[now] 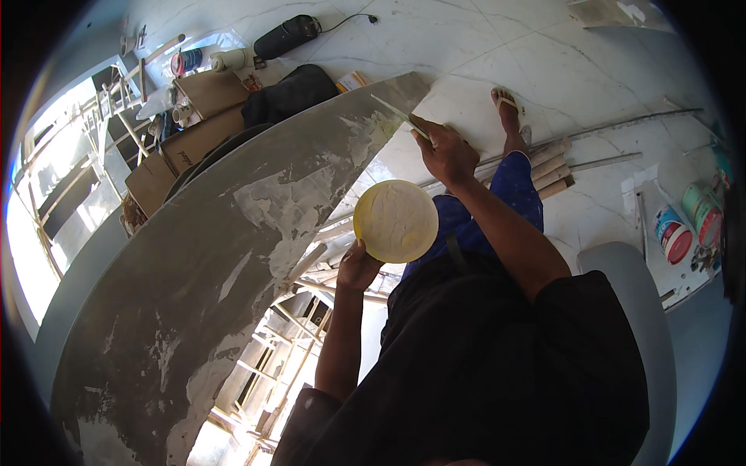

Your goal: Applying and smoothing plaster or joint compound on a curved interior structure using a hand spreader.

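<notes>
My left hand grips the edge of a round yellowish tub, its thumb at the rim. Pale, uneven paste covers the round face of the tub. Farther up, the fingers of my right hand are closed round a thin, flat-bladed scraper. Its blade lies over the far end of a long, curved grey surface, though whether it touches cannot be told. White and yellowish patches of filler mark that surface, mostly along its inner edge.
Beyond the curved surface lie cardboard boxes, a black bag and a black cylindrical case with a cable. Wooden poles rest on the marble-patterned floor by my sandalled foot. Paint buckets stand at the right.
</notes>
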The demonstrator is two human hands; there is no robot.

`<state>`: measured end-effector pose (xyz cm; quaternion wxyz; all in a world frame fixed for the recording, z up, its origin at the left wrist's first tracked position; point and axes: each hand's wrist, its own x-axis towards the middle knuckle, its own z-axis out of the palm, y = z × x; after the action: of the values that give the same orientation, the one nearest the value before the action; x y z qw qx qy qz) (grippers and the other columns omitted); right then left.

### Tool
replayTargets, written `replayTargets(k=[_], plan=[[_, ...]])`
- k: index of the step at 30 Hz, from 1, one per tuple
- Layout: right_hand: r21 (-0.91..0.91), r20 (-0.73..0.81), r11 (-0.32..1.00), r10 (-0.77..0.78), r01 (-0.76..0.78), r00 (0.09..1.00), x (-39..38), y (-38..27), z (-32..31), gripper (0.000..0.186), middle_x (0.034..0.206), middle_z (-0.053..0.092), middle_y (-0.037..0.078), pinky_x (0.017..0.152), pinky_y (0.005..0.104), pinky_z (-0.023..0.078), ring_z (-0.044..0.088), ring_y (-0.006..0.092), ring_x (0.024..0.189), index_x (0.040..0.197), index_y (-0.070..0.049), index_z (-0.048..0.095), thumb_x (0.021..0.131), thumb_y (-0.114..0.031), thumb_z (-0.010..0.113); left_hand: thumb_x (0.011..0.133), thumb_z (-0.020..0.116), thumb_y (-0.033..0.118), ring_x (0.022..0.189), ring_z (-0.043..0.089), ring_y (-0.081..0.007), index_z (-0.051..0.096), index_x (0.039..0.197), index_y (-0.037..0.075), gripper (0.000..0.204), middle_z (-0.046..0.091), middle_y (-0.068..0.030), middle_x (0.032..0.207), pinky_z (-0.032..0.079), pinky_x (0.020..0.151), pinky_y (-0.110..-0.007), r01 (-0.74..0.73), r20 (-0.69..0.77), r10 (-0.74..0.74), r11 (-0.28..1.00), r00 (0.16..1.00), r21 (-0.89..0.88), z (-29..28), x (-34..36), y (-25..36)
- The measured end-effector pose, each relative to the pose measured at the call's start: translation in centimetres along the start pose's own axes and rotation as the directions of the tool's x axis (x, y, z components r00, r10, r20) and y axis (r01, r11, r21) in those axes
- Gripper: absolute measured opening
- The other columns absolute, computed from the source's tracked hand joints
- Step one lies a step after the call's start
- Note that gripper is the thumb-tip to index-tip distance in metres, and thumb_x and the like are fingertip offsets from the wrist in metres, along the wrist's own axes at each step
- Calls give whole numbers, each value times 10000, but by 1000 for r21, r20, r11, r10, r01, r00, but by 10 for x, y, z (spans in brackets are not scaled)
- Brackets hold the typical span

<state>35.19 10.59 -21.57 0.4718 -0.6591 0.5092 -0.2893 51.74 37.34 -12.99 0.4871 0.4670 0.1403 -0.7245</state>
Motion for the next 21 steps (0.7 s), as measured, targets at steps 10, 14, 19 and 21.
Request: replayTargets(k=[10, 14, 19, 21], plan=[[-1, 78, 988, -151, 151, 986, -30, 42, 38, 422, 1083, 740, 172, 812, 430, 591, 727, 344, 936, 1243, -73, 683, 827, -8, 685, 999, 640, 406, 1453, 408, -310, 330, 1575, 88, 727, 434, -135, 1567, 327, 1199, -520, -7, -80, 0, 996, 997, -87, 5, -3, -7], [-63, 107, 986, -146, 154, 983, -41, 57, 25, 389, 1055, 740, 178, 796, 431, 589, 727, 333, 926, 1237, -70, 683, 852, -23, 653, 1003, 630, 408, 1455, 403, -320, 322, 1581, 95, 726, 420, -136, 1576, 323, 1200, -527, 17, -39, -20, 996, 999, -89, 9, 4, -4], [-307, 254, 950, 25, 56, 967, -61, 101, -4, 332, 1011, 751, 147, 837, 430, 561, 721, 333, 945, 1172, -115, 737, 842, -75, 730, 1006, 623, 409, 1465, 385, -332, 310, 1587, 96, 731, 416, -144, 1577, 310, 1204, -540, 18, -15, -19, 998, 1000, -62, 16, 16, -1], [-390, 61, 919, -43, 63, 997, -65, 113, -12, 305, 964, 752, 147, 804, 439, 563, 719, 347, 918, 1167, -113, 740, 861, -119, 738, 1006, 623, 412, 1470, 376, -336, 301, 1591, 94, 739, 412, -148, 1578, 297, 1209, -544, 29, -5, -29, 998, 1000, -48, 21, 21, 0]])
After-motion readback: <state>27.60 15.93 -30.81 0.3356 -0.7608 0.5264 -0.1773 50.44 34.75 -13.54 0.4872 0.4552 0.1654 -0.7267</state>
